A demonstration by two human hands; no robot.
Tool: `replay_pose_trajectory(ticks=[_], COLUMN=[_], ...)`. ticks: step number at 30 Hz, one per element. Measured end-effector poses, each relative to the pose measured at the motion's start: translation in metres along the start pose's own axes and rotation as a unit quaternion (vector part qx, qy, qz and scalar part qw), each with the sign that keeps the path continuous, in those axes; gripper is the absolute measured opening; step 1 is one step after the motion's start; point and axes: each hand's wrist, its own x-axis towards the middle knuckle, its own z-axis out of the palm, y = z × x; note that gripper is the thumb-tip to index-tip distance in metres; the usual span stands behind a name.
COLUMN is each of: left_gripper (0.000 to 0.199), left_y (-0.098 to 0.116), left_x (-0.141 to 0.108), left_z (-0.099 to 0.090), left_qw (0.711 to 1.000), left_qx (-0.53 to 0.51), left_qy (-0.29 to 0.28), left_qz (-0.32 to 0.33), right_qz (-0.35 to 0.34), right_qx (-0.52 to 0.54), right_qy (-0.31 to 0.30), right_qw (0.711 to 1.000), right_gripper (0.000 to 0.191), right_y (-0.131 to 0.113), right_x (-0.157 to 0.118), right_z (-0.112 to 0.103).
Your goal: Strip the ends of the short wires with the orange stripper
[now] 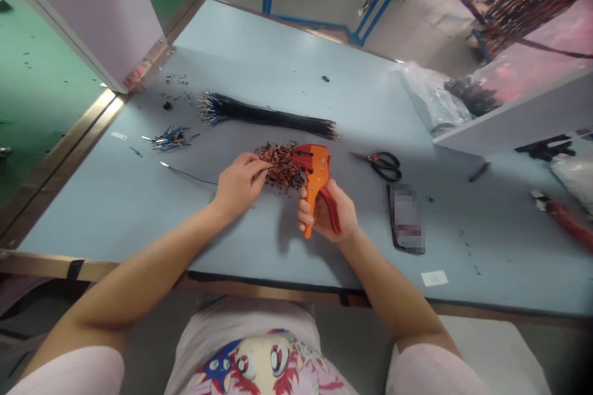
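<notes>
In my right hand [331, 213] is an orange and red wire stripper [317, 173], its handles gripped and its head pointing left. My left hand [243, 182] pinches a thin black wire [192, 178] near the stripper's jaws. The wire trails out to the left and ends in a pale metal tip on the table. Beneath the stripper head and my left fingertips lies a heap of small copper and black scraps [280, 166]. Behind the heap rests a long bundle of black wires [273, 117], with blue and metal ends at its left.
Left of the heap is a small pile of blue-ended connectors [171, 137]. To the right lie black-handled scissors [384, 165], a blurred-out phone [406, 219] and a white paper slip [434, 278]. Red-handled pliers [565, 216] and plastic bags [430, 99] are farther right. A white panel [92, 6] stands at left.
</notes>
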Motion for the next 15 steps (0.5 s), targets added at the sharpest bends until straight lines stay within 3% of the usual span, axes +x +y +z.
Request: replay_pose_trajectory(ticks=[3, 7, 11, 15], left_gripper=[0.02, 0.023, 0.026, 0.026], left_y=[0.0, 0.006, 0.02, 0.042], left_x=[0.0, -0.005, -0.009, -0.011], left_z=[-0.006, -0.016, -0.024, -0.042], left_qw=[0.997, 0.979, 0.947, 0.942], left_qx=[0.046, 0.149, 0.245, 0.305], left_qy=[0.059, 0.101, 0.105, 0.04], left_qz=[0.013, 0.098, 0.18, 0.135], right_qz=[-0.011, -0.025, -0.017, -0.032], right_qx=[-0.018, -0.037, -0.045, -0.042], right_qy=[-0.005, -0.009, -0.009, -0.016], right_qw=[1.0, 0.999, 0.999, 0.998], right_gripper=[0.04, 0.036, 0.035, 0.035], right_y=[0.003, 0.01, 0.015, 0.013], right_x=[0.002, 0.009, 0.014, 0.012], right_z=[-0.004, -0.01, -0.014, -0.015])
